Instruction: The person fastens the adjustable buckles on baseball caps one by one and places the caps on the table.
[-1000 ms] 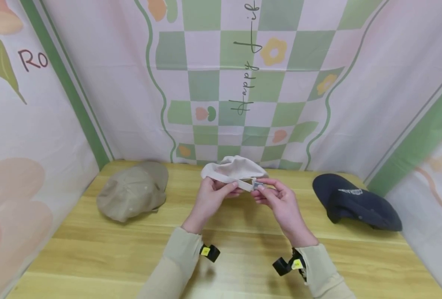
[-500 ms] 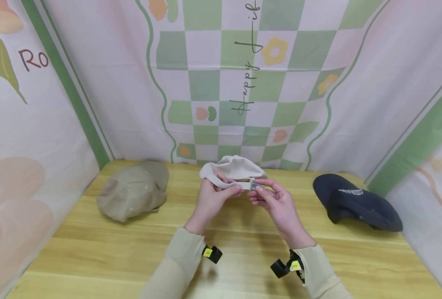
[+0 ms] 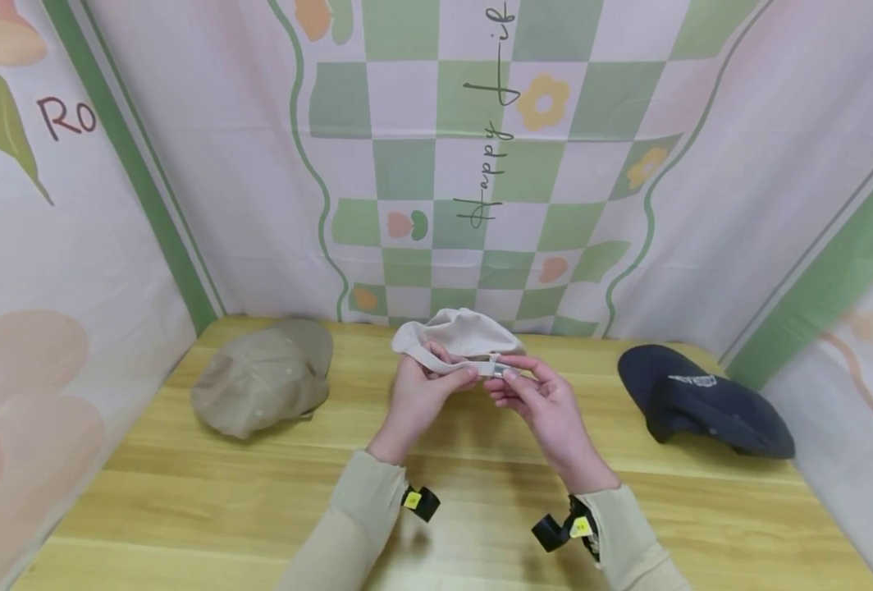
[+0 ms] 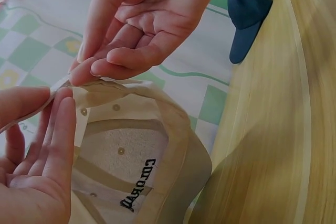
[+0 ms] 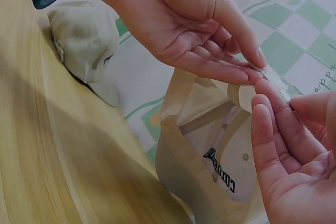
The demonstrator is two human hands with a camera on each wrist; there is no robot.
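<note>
A cream baseball cap (image 3: 466, 330) is held up over the back middle of the table, its back strap toward me. My left hand (image 3: 423, 396) pinches the strap (image 3: 485, 368) between thumb and fingers on the left part. At the strap's metal buckle (image 3: 499, 370), my right hand (image 3: 547, 404) pinches with thumb and forefinger. In the left wrist view the inside of the cap (image 4: 126, 156) shows, with dark stitched lettering. The right wrist view has both hands meeting along the strap, and the fingers partly cover the buckle.
To the left on the wooden table (image 3: 207, 509) lies a khaki cap (image 3: 255, 382). A navy cap (image 3: 710, 402) with white lettering lies at the right. Behind the table hangs a green checked cloth (image 3: 473, 172), close to the cream cap.
My right hand has moved slightly left with the buckle, closer to my left hand. The strap has turned more level, and the buckle has tilted. The other caps have stayed still.
</note>
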